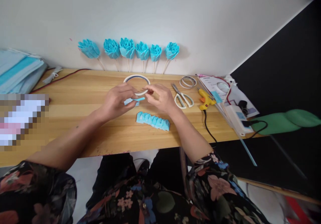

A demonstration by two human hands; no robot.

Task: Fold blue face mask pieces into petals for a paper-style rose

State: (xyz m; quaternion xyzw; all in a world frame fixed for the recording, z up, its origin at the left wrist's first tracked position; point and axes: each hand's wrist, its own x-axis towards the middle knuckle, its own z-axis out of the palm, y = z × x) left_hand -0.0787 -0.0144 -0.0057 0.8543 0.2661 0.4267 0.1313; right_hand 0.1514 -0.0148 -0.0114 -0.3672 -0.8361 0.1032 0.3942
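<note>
My left hand (117, 100) and my right hand (160, 98) meet over the middle of the wooden table (75, 117). Between their fingertips they pinch a small light-blue folded strip (134, 100). Just behind the fingers lies a white tape ring (136, 80), its near edge hidden by my hands. A pleated light-blue piece (152, 121) lies on the table just in front of my right wrist.
Several blue fabric roses on sticks (127, 48) lean against the white wall. White-handled scissors (184, 98), a yellow glue gun (207, 100) with black cord, rings (188, 81) and papers (225, 93) lie to the right. Blue face masks (17, 71) are stacked far left.
</note>
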